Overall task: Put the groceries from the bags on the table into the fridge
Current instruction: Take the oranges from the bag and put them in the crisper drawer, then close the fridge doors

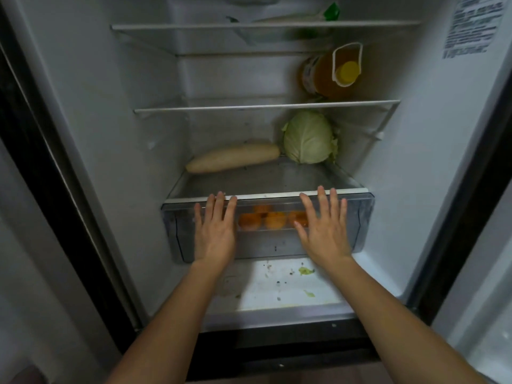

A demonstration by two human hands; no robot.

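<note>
We place left hand (214, 231) & right hand (324, 231) flat on crisper drawer (363, 217) front, fingers straight, holding nothing. Inside drawer: approx. 3 oranges (274, 219). Above drawer: daikon (232, 157), cabbage (309, 137), bottle (329, 73). Est. status: several groceries stowed; bags not in view, remainder unknown.

I see left hand (214, 234) bare | right hand (324, 231) bare | both forearms slender, uncovered as far back from the drawer (267, 245) as my view reaches

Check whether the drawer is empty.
Not empty: oranges show through the clear front of the drawer.
</note>
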